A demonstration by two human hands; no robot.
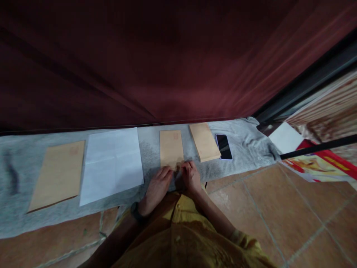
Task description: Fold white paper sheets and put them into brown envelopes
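Observation:
A small brown envelope lies on a grey cloth spread over the tiled floor. My left hand and my right hand both rest at its near end, fingers curled and pinching the envelope's lower edge. To the right lies a second brown envelope, then a black phone. To the left lie a creased white sheet of paper and a large brown envelope.
A dark red curtain hangs along the back of the cloth. At the right are a white sheet, a black rod and a red and yellow printed sheet. Orange floor tiles extend to the right.

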